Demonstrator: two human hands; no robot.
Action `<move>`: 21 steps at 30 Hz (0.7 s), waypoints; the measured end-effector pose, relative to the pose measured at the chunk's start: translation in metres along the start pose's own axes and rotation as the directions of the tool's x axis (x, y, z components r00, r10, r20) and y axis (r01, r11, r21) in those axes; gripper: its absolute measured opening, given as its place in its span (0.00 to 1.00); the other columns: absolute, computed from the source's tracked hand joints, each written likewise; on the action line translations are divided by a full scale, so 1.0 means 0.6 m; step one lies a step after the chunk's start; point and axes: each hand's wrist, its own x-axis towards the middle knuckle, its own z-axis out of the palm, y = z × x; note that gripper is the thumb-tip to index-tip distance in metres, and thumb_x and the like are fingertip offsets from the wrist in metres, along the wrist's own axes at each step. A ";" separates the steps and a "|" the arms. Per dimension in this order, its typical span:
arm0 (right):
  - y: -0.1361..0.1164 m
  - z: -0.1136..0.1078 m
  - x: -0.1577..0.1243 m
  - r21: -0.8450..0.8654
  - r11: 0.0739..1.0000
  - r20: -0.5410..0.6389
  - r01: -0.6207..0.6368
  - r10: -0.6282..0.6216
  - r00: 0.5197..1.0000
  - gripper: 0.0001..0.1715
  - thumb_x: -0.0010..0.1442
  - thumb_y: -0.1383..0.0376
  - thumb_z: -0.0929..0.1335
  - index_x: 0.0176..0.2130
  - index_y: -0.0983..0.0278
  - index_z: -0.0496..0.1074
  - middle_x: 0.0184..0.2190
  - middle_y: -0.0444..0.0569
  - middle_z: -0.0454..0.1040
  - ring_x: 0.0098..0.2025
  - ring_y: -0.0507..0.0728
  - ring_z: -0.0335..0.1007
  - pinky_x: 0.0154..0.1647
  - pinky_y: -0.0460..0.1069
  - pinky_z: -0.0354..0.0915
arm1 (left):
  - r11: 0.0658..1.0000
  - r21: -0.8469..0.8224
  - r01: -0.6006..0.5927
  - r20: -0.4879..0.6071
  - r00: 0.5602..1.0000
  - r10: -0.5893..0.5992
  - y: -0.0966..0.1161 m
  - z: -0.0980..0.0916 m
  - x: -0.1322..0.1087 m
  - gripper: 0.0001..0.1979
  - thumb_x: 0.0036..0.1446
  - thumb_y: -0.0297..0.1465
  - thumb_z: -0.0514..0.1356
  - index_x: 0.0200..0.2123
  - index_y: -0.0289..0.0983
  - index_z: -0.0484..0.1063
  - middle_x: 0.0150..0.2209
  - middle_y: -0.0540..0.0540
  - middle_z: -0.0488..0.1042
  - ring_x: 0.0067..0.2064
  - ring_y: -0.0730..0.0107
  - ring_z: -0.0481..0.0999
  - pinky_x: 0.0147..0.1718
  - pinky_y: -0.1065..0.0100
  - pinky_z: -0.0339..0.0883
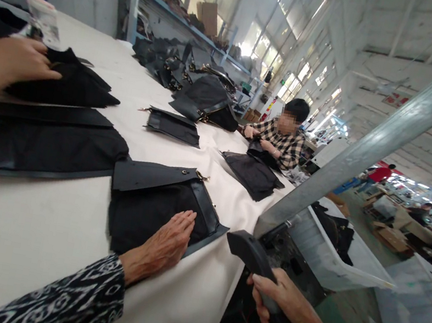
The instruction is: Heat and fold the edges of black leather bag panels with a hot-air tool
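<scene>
My left hand, in a black-and-white patterned sleeve, lies flat on a black bag piece with a leather flap and trim. The fingers are stretched over its fabric, near the front edge of the white-covered table. Off the table's right edge, my right hand is wrapped round the grip of a black handheld tool. The tool's head points left, toward the bag piece, and is apart from it. A second black bag piece lies to the left, its edge against the first one.
Another person's hand rests on black fabric at the left. A person in a checked shirt handles black pieces across the table. A slanted metal post and a white bin stand at the right. Black bags are heaped behind.
</scene>
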 end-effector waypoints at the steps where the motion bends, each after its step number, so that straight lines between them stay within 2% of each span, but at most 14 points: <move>1: 0.000 0.003 0.008 -0.002 1.000 0.000 -0.003 0.003 1.000 0.21 0.56 0.52 0.68 0.35 0.69 0.69 0.18 0.41 0.65 0.14 0.49 0.59 0.14 0.44 0.59 | 1.000 0.003 0.003 -0.005 1.000 -0.003 -0.001 0.004 -0.001 0.24 0.56 0.25 0.50 0.54 0.20 0.66 0.58 0.26 0.64 0.60 0.44 0.62 0.58 0.48 0.60; 5: -0.013 0.012 0.043 -0.009 1.000 0.006 0.015 -0.015 1.000 0.20 0.56 0.53 0.68 0.33 0.69 0.69 0.19 0.42 0.65 0.15 0.48 0.59 0.14 0.43 0.58 | 0.999 0.033 0.010 -0.031 0.999 -0.009 -0.003 0.011 -0.001 0.24 0.55 0.25 0.51 0.55 0.22 0.65 0.59 0.29 0.64 0.60 0.46 0.63 0.57 0.50 0.62; 8: -0.029 0.009 0.054 -0.010 0.999 -0.025 0.033 -0.033 0.999 0.19 0.55 0.53 0.69 0.31 0.68 0.68 0.19 0.42 0.65 0.15 0.48 0.59 0.15 0.43 0.59 | 0.999 0.040 -0.009 -0.036 0.999 0.010 -0.001 0.003 0.001 0.23 0.55 0.25 0.51 0.54 0.21 0.66 0.58 0.28 0.65 0.60 0.45 0.64 0.57 0.50 0.63; 12: -0.036 -0.007 0.035 0.007 0.997 -0.035 0.080 -0.080 0.996 0.21 0.55 0.52 0.69 0.35 0.69 0.69 0.18 0.41 0.65 0.14 0.48 0.59 0.14 0.44 0.59 | 0.999 0.038 -0.015 -0.006 1.000 0.016 0.003 -0.013 0.004 0.22 0.56 0.25 0.50 0.52 0.20 0.68 0.57 0.28 0.66 0.59 0.46 0.65 0.56 0.50 0.64; 16: -0.021 -0.010 0.010 0.022 0.998 -0.023 0.052 -0.052 0.998 0.22 0.56 0.51 0.68 0.36 0.69 0.69 0.17 0.40 0.64 0.14 0.49 0.58 0.14 0.44 0.59 | 0.998 0.060 -0.018 0.008 1.000 0.018 0.003 -0.020 0.006 0.22 0.57 0.25 0.49 0.52 0.20 0.68 0.57 0.27 0.66 0.59 0.46 0.65 0.57 0.51 0.64; 21: -0.005 0.008 0.027 0.007 1.000 -0.003 -0.009 0.009 1.000 0.21 0.55 0.51 0.69 0.31 0.67 0.67 0.18 0.41 0.66 0.14 0.48 0.59 0.15 0.43 0.56 | 0.997 0.079 -0.022 0.058 0.998 0.018 0.002 -0.021 0.007 0.23 0.57 0.25 0.49 0.53 0.21 0.67 0.59 0.28 0.64 0.60 0.47 0.64 0.57 0.50 0.64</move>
